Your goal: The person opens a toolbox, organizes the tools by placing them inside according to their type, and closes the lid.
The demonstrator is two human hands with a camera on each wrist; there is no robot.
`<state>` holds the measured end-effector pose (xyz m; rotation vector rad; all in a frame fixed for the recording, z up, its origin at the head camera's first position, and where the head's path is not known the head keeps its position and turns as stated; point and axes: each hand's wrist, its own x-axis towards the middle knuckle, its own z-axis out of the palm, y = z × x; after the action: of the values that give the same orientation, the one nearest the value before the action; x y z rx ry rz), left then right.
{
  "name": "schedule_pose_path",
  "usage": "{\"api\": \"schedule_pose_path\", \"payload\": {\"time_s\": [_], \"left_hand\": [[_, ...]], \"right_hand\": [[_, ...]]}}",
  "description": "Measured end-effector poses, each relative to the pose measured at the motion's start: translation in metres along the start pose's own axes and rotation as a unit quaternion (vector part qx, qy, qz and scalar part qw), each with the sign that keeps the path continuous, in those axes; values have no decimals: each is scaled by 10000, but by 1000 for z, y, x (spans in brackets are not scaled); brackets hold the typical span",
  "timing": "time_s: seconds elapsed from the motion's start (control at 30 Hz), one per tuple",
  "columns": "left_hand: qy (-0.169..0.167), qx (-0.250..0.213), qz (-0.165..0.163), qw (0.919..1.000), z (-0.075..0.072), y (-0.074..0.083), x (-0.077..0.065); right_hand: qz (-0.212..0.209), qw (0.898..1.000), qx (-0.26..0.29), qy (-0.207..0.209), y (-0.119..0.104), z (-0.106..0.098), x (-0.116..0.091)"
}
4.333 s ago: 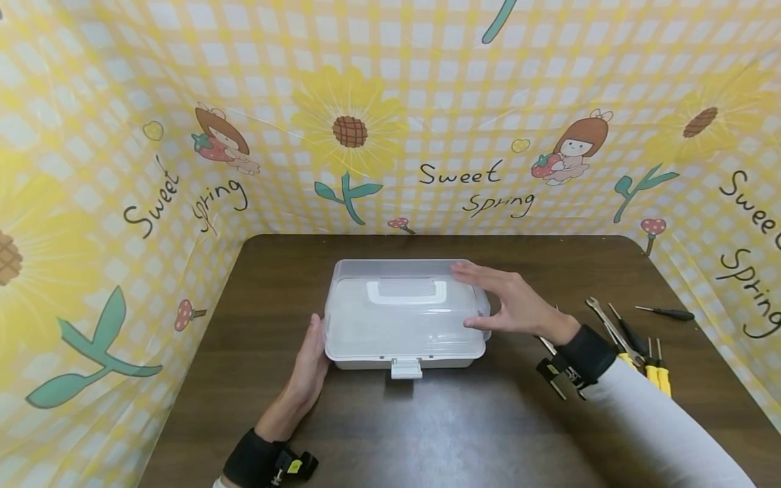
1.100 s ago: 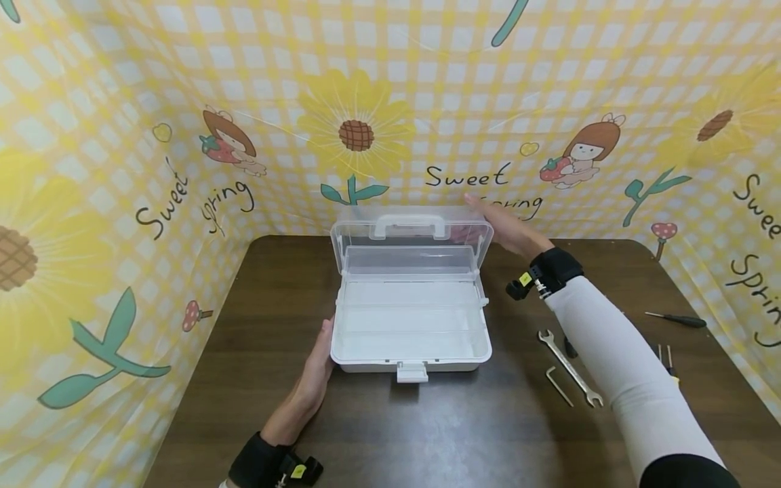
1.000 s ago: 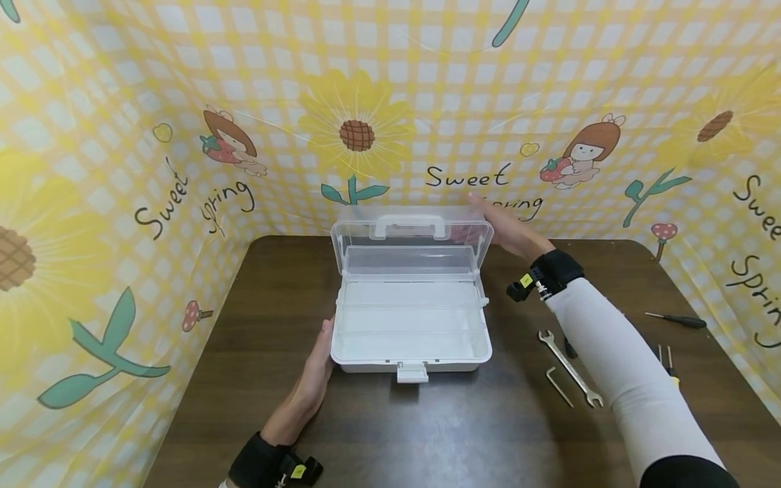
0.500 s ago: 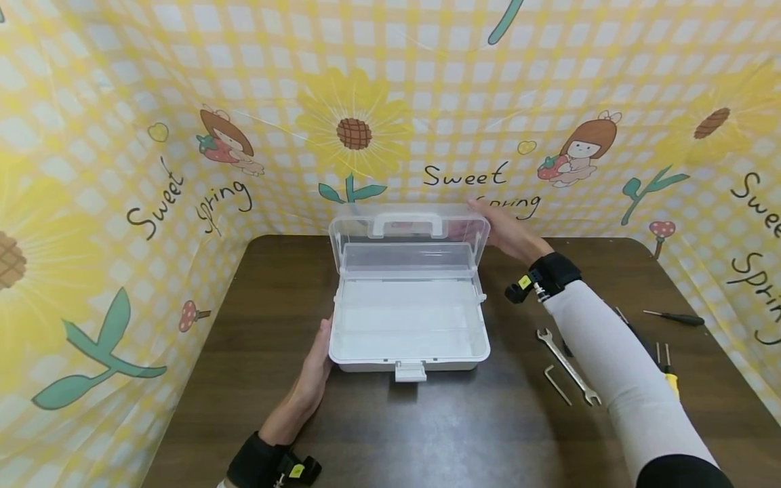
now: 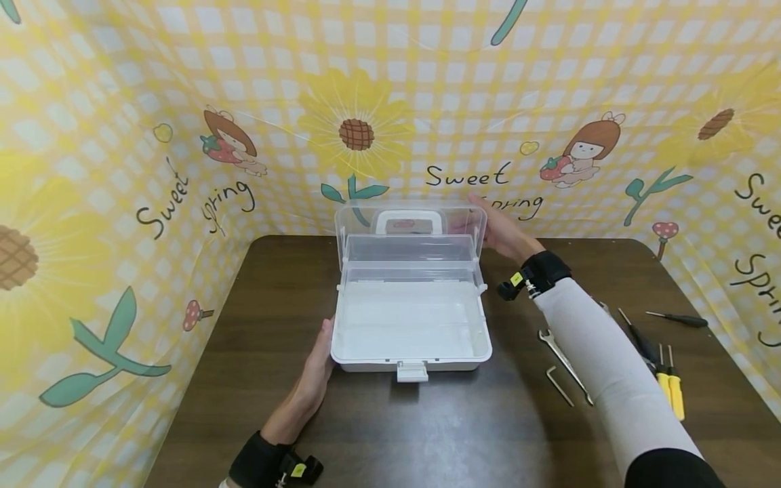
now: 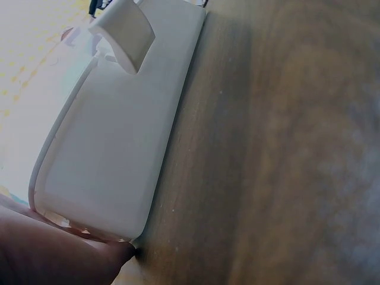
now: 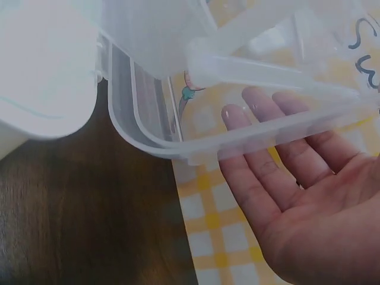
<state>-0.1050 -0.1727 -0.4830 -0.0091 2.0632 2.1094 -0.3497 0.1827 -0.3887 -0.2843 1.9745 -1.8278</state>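
A white storage box (image 5: 366, 367) stands on the table with its clear lid (image 5: 352, 224) raised at the back. The lid carries a white handle (image 5: 409, 215), and a white latch (image 5: 412, 372) sticks out from the box's front. My left hand (image 5: 317, 369) lies along the left side wall; in the left wrist view, a fingertip shows at the bottom corner of the box wall (image 6: 113, 136). Behind the lid's right part is my right hand (image 5: 508, 232), partly seen through the plastic. In the right wrist view, this hand's extended fingers (image 7: 249, 184) reach behind the lid's rim.
Right of the box lie a wrench (image 5: 561, 354), partly under the right sleeve, and a hex key (image 5: 559, 388). Farther right are yellow-handled tools (image 5: 676, 398) and black-handled screwdrivers, one (image 5: 686, 320) near the table's right edge. Checked cloth (image 5: 274, 149) hangs behind the table.
The lid, down on the box in the oldest frame, is now raised, with my right hand behind it. Over the last half second it has tilted farther back. My left hand stays in place.
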Motion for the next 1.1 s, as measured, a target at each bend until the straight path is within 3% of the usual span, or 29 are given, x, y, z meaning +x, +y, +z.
{"api": "schedule_pose_path", "payload": {"time_s": [0.57,0.87,1.1], "left_hand": [[-106,-112,285,9995,-2,-1,1],[-46,-84,125,9999,-3,0,2],[-53,-83,67,9999,-4,-1,1]], "right_hand": [[369,9979,526,109,19,0,13],[803,9935,798,72,33,-2,16],[785,9920,985,80,41,0,16]]}}
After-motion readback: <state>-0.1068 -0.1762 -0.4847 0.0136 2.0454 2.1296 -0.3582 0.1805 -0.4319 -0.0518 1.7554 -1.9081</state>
